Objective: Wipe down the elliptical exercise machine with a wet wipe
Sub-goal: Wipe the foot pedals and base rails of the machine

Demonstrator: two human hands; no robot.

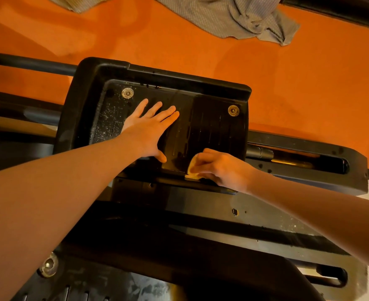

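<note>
Here, left hand [149, 129] flat on pedal [211, 127], right hand [220, 168] fingers gripping wet wipe [191, 168], no readable writing

A foot pedal [211, 127] of the elliptical machine [201, 231] is seen in the middle, above the floor [287, 72]. The left hand [149, 129] is laid flat on the pedal's left half, between two bolts [127, 92] set at the far corners. The right hand [222, 168] is placed at the pedal's near edge, right of the left hand, with a wipe [192, 168] held under it against the pedal. A cloth [233, 16] is spread on the floor beyond the pedal. A second pedal [92, 283] is found nearest, lower left.
</note>
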